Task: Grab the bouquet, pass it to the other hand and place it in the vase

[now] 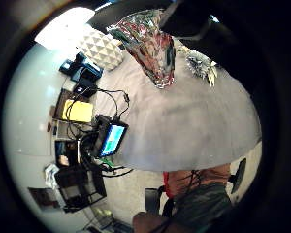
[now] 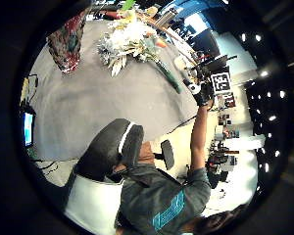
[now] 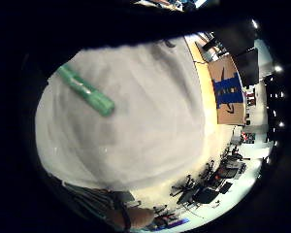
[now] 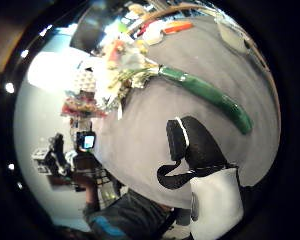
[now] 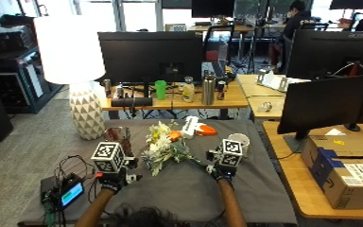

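Observation:
The bouquet of white and yellow flowers lies on the grey table cloth, its green stem pointing toward my right hand. That hand hovers just above the stem's end and holds nothing; it also shows from the left thumb side palm view as the right hand. The dark mottled vase stands upright left of the flowers. My left hand hangs in front of the vase, fingers relaxed and empty. The flower heads and stem lie flat.
A white lamp stands at the table's back left corner. A white cup sits behind my right hand, and a white and orange object lies behind the bouquet. A small screen with cables sits at the front left.

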